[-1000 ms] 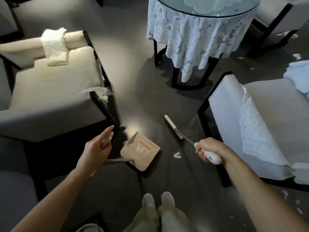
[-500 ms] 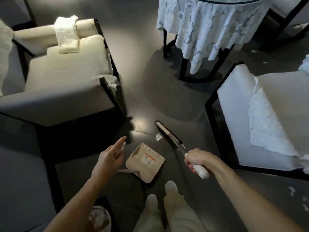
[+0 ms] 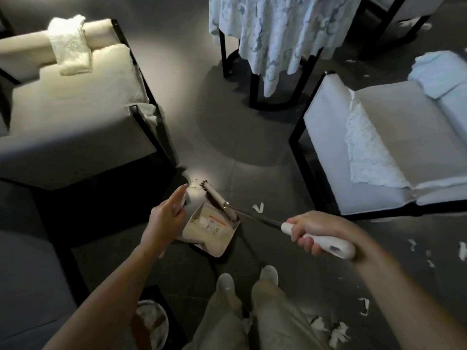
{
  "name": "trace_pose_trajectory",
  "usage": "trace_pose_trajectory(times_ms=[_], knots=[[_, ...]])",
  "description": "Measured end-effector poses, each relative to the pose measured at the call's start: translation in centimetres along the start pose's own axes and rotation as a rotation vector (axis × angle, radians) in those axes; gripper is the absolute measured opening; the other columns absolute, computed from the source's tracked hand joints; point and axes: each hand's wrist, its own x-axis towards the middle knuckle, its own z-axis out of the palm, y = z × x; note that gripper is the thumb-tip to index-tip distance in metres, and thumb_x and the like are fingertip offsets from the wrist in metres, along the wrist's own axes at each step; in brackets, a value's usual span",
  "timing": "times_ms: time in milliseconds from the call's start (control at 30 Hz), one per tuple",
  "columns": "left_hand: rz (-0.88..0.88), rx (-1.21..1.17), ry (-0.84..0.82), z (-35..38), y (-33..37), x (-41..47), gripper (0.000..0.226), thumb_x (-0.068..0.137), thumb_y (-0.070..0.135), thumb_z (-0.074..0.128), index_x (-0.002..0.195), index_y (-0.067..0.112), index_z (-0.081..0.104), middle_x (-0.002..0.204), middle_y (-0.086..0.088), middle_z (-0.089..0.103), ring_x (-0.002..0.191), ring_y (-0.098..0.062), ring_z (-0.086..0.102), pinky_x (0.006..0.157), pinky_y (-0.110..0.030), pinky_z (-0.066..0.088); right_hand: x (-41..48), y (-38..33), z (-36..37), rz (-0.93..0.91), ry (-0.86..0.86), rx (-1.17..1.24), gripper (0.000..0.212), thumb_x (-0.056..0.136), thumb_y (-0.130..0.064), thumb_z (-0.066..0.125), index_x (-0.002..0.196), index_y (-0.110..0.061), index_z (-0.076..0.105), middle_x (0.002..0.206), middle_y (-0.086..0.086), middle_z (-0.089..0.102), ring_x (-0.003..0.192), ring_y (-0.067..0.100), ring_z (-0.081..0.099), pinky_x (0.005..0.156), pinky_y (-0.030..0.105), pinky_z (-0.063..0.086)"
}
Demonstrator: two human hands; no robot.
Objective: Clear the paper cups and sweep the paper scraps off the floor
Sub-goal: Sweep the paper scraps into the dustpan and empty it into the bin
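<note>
Beige dustpan [image 3: 214,231], handle held by left hand [image 3: 164,218]; right hand [image 3: 313,231] grips white broom [image 3: 217,199], head now swept from 1 o'clock onto the pan's lip

Beige plastic dustpan [image 3: 214,236] on grey tiled floor [image 3: 227,137], between cream upholstered armchair [image 3: 70,109], left, and white upholstered armchair [image 3: 394,127], right; lace-draped table [image 3: 278,34] behind.

dustpan [image 3: 211,229]: beige, orange-striped label inside, tilted, mouth toward the brush | broom [image 3: 219,202]: white head with dark bristles lying across the dustpan's far lip, metal shaft running right to a white grip | paper scraps [image 3: 258,207]: one white piece just right of the dustpan, others scattered well right of it
</note>
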Motion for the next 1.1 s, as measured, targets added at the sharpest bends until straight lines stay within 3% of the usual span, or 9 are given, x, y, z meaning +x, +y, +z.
trace_pose_trajectory(times_ms=[100,267,367,500,700,800,933,1100], knots=[[0.061,0.02,-0.006,1.2,1.0,-1.5,0.062,0.091,0.005,0.053,0.144,0.03,0.032,0.116,0.001,0.054,0.082,-0.01,0.056,0.087,-0.032,0.052,-1.0,0.9,-1.7,-0.081,0.072,-0.012,0.053,0.086,-0.002,0.055,0.133,-0.024,0.048,0.052,0.004,0.057,0.039,0.007,0.048,0.036,0.018,0.037],[0.185,0.09,-0.031,3.8,2.6,-3.1,0.065,0.087,-0.001,0.058,0.143,0.021,0.033,0.1,-0.012,0.06,0.081,-0.01,0.058,0.079,-0.02,0.048,0.2,2.3,-4.6,-0.156,0.205,-0.022,0.052,0.086,0.0,0.051,0.133,-0.021,0.048,0.058,0.006,0.053,0.04,0.008,0.045,0.037,0.018,0.036],[0.219,0.129,-0.013,5.6,3.7,-3.9,0.066,0.086,-0.001,0.061,0.14,0.022,0.031,0.089,-0.001,0.056,0.067,-0.008,0.056,0.07,-0.019,0.051,2.1,3.4,-6.1,-0.15,0.222,-0.047,0.048,0.086,0.001,0.048,0.131,-0.017,0.047,0.057,0.005,0.05,0.043,0.01,0.044,0.037,0.02,0.035],[0.155,0.114,0.023,8.2,5.2,-4.1,0.066,0.087,-0.001,0.059,0.142,0.022,0.031,0.09,0.013,0.048,0.069,-0.006,0.056,0.062,-0.012,0.044,3.6,4.5,-6.8,-0.057,0.124,-0.053,0.029,0.087,0.001,0.049,0.115,-0.005,0.055,0.052,0.004,0.049,0.041,0.01,0.044,0.038,0.021,0.036],[0.175,0.14,0.046,10.6,6.9,-4.0,0.07,0.087,-0.002,0.057,0.144,0.026,0.029,0.096,-0.007,0.057,0.073,-0.016,0.059,0.07,-0.023,0.051,1.9,6.2,-5.2,-0.028,-0.067,-0.084,0.017,0.087,-0.001,0.049,0.102,-0.004,0.056,0.049,0.002,0.049,0.039,0.007,0.044,0.035,0.018,0.035],[0.142,0.123,0.072,11.0,7.1,-4.9,0.068,0.088,-0.002,0.056,0.145,0.024,0.03,0.097,-0.007,0.056,0.078,-0.021,0.059,0.075,-0.032,0.052,0.2,6.0,-6.3,-0.02,-0.11,-0.06,0.011,0.087,0.001,0.05,0.092,-0.008,0.055,0.05,0.003,0.048,0.038,0.005,0.043,0.034,0.015,0.035],[0.075,0.099,0.106,11.4,7.2,-7.2,0.066,0.089,-0.001,0.055,0.145,0.022,0.03,0.097,-0.005,0.055,0.073,-0.018,0.057,0.072,-0.031,0.052,-2.1,6.2,-7.9,0.004,-0.178,0.008,0.026,0.09,0.001,0.047,0.112,-0.014,0.048,0.054,0.002,0.043,0.033,0.004,0.041,0.034,0.012,0.033],[0.097,0.104,0.158,12.9,7.5,-12.3,0.064,0.089,-0.002,0.055,0.144,0.02,0.032,0.097,0.0,0.051,0.077,-0.017,0.058,0.07,-0.025,0.052,-3.1,8.8,-8.7,-0.101,-0.144,-0.036,0.013,0.09,-0.001,0.05,0.092,-0.014,0.053,0.055,0.004,0.049,0.038,0.005,0.045,0.037,0.014,0.037]])
